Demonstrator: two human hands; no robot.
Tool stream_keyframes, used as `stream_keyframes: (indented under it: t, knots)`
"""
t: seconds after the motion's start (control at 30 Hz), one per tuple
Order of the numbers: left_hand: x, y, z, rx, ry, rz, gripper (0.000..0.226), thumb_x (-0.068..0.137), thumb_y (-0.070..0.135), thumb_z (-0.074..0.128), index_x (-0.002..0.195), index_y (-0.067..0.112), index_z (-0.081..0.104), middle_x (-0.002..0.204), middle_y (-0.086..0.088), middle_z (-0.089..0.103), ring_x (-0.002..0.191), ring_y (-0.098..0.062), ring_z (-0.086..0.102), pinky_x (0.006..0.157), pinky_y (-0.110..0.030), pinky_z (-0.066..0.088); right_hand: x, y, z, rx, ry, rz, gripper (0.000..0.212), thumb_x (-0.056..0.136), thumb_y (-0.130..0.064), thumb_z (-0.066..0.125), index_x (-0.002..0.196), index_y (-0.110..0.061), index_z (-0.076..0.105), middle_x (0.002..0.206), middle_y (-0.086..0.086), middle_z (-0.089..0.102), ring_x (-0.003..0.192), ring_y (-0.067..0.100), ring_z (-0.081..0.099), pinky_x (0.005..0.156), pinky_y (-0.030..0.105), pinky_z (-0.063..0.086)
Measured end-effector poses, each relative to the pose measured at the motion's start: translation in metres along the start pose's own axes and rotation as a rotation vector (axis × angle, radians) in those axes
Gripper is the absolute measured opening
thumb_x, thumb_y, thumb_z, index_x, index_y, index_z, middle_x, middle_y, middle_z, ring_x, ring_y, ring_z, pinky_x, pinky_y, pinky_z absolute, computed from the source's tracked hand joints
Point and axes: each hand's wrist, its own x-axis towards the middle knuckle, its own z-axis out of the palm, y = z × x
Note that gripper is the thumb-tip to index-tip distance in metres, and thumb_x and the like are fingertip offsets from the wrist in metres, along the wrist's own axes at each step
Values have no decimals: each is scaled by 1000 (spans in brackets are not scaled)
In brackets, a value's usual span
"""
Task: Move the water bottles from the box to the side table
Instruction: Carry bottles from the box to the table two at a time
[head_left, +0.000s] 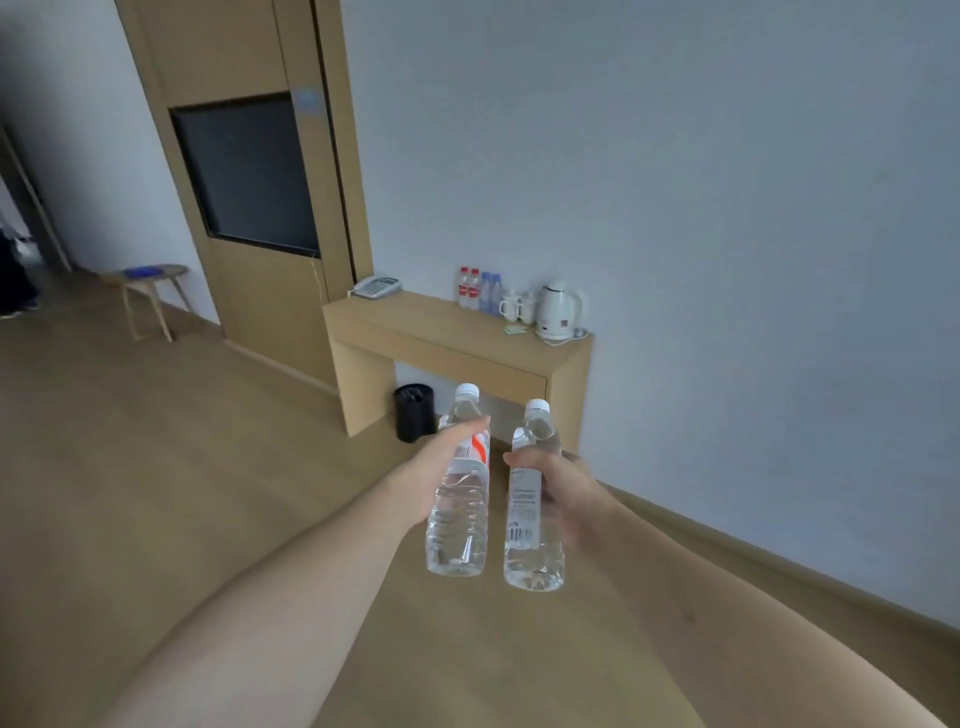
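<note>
A: Head view. What does each grip hold?

B: The left hand (434, 470) wraps a bottle (460, 512) at its red label, cap up, base hanging below the fingers. The right hand (563, 493) clamps a second bottle (532, 525) around its white label, also upright.

A: Do they touch?

B: No, just beside each other, in the air above the floor (156, 467).

A: And the bench (431, 325)?

B: Well ahead, against the wall, carrying four bottles (480, 290), cups (518, 306), a kettle (557, 310) and a phone (377, 287). A bin (414, 413) stands under it.
</note>
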Motion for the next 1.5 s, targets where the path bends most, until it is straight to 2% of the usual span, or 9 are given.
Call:
stream_keyframes:
  t: [0.23, 0.5, 0.6, 0.77, 0.87, 1.0, 1.17, 1.3, 1.5]
  knots:
    - [85, 61, -106, 7, 42, 3, 77, 72, 56, 86, 128, 8, 64, 125, -26, 69, 119, -43, 65, 107, -57, 49, 109, -36, 111, -20, 9, 11, 99, 54, -31, 92, 139, -6, 47, 112, 18, 71, 79, 27, 78, 51, 33, 59]
    - [175, 99, -190, -34, 85, -38, 67, 72, 63, 81, 117, 15, 67, 108, -15, 75, 89, -29, 74, 71, -36, 60, 222, -52, 191, -37, 2, 68, 85, 65, -27, 91, 137, -8, 48, 111, 17, 67, 90, 30, 71, 52, 33, 58]
    - [217, 110, -219, -53, 114, -40, 70, 72, 63, 82, 120, 15, 67, 113, -18, 74, 100, -34, 73, 86, -44, 60, 273, -57, 218, -47, -33, 74, 81, 68, -25, 90, 136, -7, 50, 113, 18, 68, 92, 31, 72, 48, 32, 58]
    - [306, 144, -264, -61, 187, -26, 69, 72, 62, 83, 119, 14, 68, 112, -18, 75, 102, -35, 74, 75, -40, 62, 374, -74, 259, -61, -98, 71, 74, 72, -23, 87, 135, -7, 51, 113, 19, 70, 89, 31, 74, 48, 32, 58]
    - [365, 174, -290, -63, 208, -26, 71, 73, 61, 83, 123, 12, 66, 114, -18, 73, 95, -36, 72, 85, -45, 60, 446, -94, 282, -54, -117, 86, 69, 77, -19, 83, 135, -6, 48, 114, 22, 69, 80, 29, 75, 46, 33, 57]
    - [444, 225, -324, -44, 216, -40, 72, 76, 60, 81, 125, 11, 64, 114, -19, 71, 94, -34, 67, 99, -49, 54, 534, -126, 312, -58, -143, 85, 71, 75, -19, 85, 134, -3, 50, 114, 26, 70, 78, 31, 76, 55, 37, 60]
    - [527, 277, -356, -99, 230, -26, 71, 73, 61, 83, 118, 8, 68, 89, -16, 72, 78, -31, 68, 81, -41, 56, 627, -168, 343, -75, -170, 61, 71, 70, -21, 85, 130, 4, 55, 118, 29, 69, 90, 39, 72, 87, 55, 59]
    - [585, 301, -382, -109, 226, -29, 69, 73, 60, 83, 118, 10, 67, 98, -15, 74, 84, -33, 69, 89, -44, 56, 692, -184, 365, -110, -158, 75, 67, 73, -24, 85, 129, 0, 56, 115, 28, 70, 80, 33, 72, 62, 38, 60]
    - [688, 329, -428, -109, 180, -33, 74, 74, 63, 81, 123, 10, 65, 109, -17, 73, 91, -34, 70, 90, -46, 57, 790, -198, 403, -101, -98, 73, 75, 71, -25, 89, 132, -4, 51, 100, 17, 69, 67, 26, 74, 55, 35, 58]
